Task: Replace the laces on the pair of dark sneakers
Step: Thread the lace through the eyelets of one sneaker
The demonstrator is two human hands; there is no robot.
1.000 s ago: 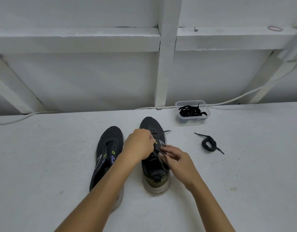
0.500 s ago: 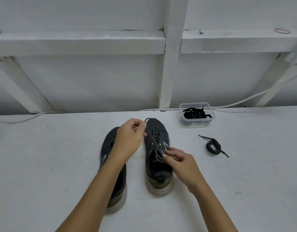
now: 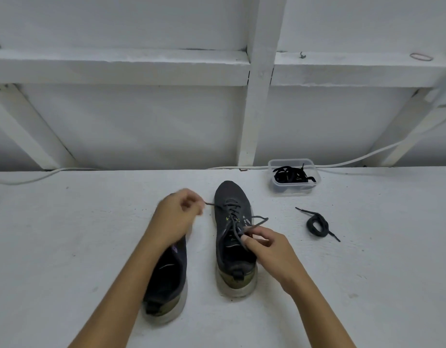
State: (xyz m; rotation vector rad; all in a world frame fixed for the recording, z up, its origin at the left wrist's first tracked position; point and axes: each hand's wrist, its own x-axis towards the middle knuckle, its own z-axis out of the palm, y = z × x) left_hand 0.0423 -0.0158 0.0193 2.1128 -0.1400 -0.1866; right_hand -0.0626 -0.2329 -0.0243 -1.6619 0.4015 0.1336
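White painted bench top [image 3: 66,247] under a white timber-framed wall, spanning the whole view. Two dark mesh sneakers with pale soles, toes toward 12 o'clock: unlaced left sneaker [image 3: 166,277] at 7 o'clock, laced right sneaker [image 3: 233,237] at centre. Left hand [image 3: 176,217], blurred, apparently pinching one end of the grey lace [image 3: 233,214] out toward 9 o'clock, likely drawing slack through the eyelets. Right hand [image 3: 264,249] pinching the other lace run at the tongue, steadying it. Clear plastic tub [image 3: 314,172] of black laces at 1 o'clock, within reach as spare stock. Coiled black lace [image 3: 317,224] loose at 3 o'clock, well apart.
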